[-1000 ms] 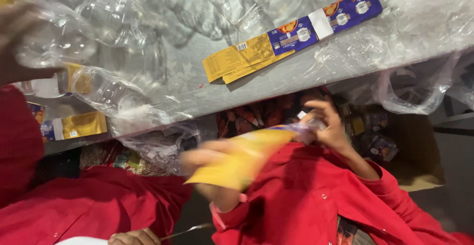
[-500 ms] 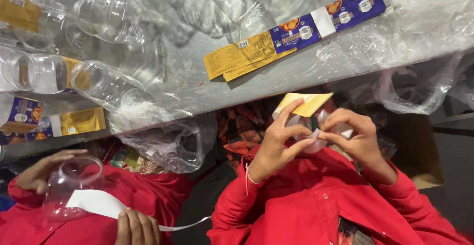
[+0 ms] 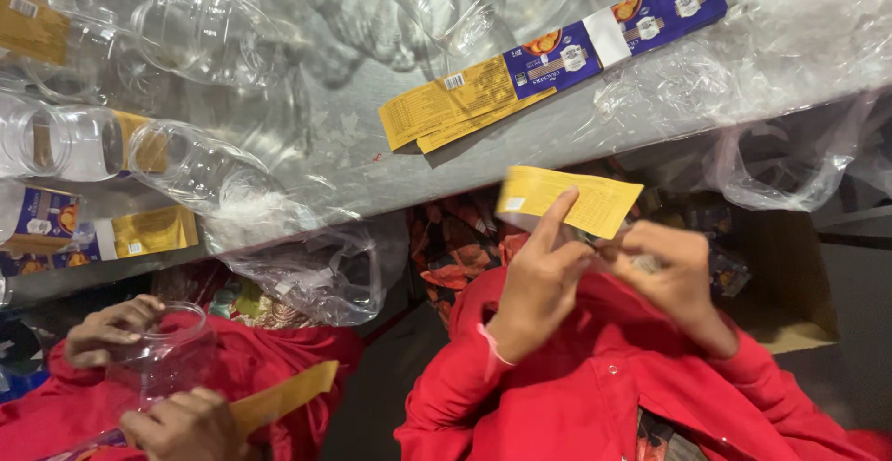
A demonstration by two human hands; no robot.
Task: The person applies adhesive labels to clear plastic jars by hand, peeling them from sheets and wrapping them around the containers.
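My left hand [image 3: 544, 280] pinches the yellow label [image 3: 569, 201] at 12 o'clock | right hand [image 3: 674, 270] curled, pinching its lower edge | desk [image 3: 353, 159] above carries clear jars [image 3: 200, 33] | co-worker's hands [image 3: 181, 419] at 8 o'clock grip a jar [image 3: 172, 354].

Both red-sleeved arms are raised, left hand [image 3: 544, 280] and right hand [image 3: 674, 270] close together, fingers pinching.

Bright overhead light glares off the metal surface [image 3: 372, 136]; below its edge, shadows deepen, and moving fingers [image 3: 557, 215] blur softly.
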